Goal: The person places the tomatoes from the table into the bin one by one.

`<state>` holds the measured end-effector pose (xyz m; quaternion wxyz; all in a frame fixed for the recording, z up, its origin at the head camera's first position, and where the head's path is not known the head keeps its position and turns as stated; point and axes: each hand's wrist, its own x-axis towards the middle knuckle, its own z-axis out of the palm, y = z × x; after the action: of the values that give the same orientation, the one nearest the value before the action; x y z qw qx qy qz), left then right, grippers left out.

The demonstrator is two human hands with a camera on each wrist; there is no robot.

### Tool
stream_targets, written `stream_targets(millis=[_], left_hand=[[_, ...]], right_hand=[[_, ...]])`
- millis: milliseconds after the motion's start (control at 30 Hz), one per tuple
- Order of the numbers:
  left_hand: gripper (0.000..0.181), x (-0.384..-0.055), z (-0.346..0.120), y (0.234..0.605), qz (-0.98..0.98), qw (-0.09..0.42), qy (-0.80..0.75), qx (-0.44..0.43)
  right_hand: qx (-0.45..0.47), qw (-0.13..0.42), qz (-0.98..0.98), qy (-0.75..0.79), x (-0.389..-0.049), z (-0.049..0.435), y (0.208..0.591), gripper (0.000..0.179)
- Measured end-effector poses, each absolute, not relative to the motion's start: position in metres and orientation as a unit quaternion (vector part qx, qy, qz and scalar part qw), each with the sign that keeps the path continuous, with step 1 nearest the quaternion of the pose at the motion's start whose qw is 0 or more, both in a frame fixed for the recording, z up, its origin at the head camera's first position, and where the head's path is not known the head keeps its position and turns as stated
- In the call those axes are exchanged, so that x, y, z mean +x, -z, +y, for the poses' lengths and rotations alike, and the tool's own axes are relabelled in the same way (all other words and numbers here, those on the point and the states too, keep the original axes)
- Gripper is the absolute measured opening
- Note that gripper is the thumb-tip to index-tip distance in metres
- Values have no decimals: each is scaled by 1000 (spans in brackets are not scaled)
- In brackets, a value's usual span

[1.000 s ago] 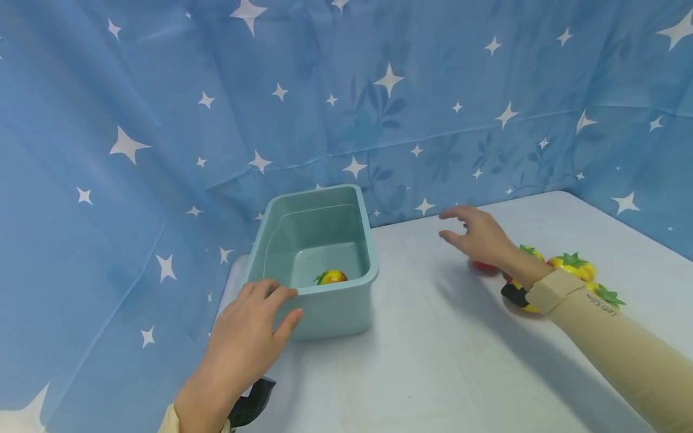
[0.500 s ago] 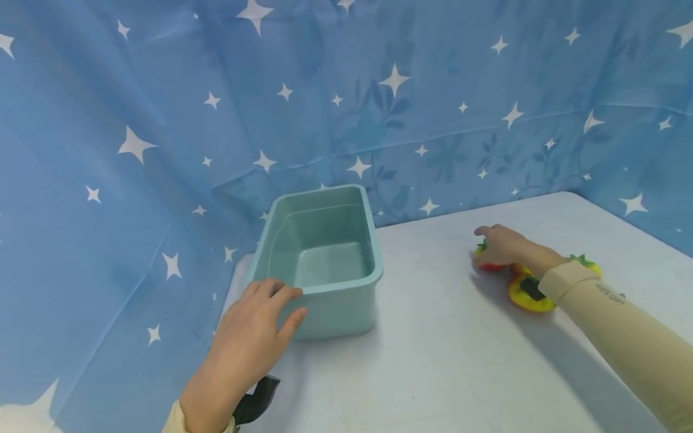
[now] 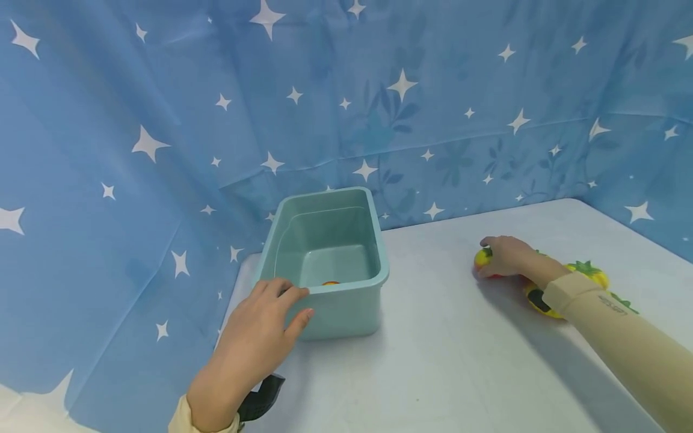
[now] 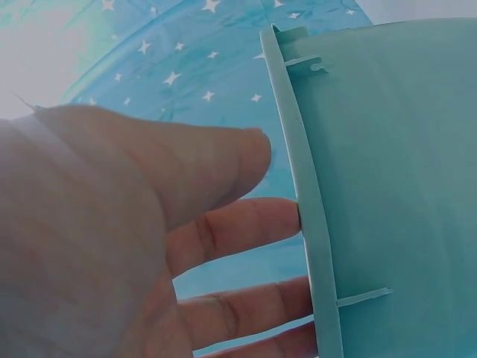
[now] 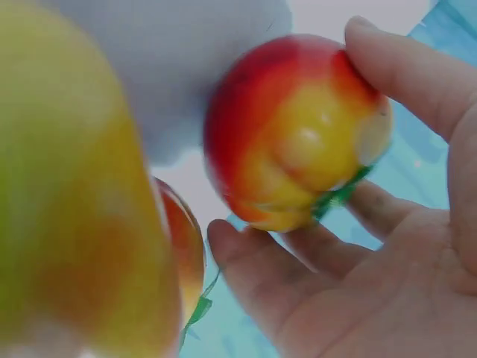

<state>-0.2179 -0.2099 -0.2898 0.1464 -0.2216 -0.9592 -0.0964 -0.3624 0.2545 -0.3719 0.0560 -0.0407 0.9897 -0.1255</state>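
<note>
My right hand [image 3: 508,255] is at the right side of the table, its thumb and fingers round a glossy red-and-yellow toy fruit with a green leafy top [image 5: 298,134]. In the head view that toy fruit [image 3: 482,260] shows partly past the fingers and looks to be at table height. My left hand [image 3: 260,331] is at the near left corner of a pale green plastic bin [image 3: 346,313]. In the left wrist view its fingertips touch the bin's rim [image 4: 309,194], with the thumb held away. Only a sliver of another toy fruit [image 3: 330,282] shows inside the bin.
More yellow toy fruits [image 3: 592,275] with green tops lie close by the right forearm, partly hidden by it. A blue star-patterned curtain [image 3: 346,120] hangs behind the white table [image 3: 433,349].
My right hand has come down to the right and taken hold of the toy fruit. The toy fruit in the bin dropped from sight and now partly shows. The left hand stays at the rim.
</note>
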Motion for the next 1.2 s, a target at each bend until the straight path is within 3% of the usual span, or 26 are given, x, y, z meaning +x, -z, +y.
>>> stream_targets(millis=[1200], left_hand=[[33,-217,-211,290,-953,164,78,-244]], right_hand=[[-193,-188,882,387,-300,109,294,72]])
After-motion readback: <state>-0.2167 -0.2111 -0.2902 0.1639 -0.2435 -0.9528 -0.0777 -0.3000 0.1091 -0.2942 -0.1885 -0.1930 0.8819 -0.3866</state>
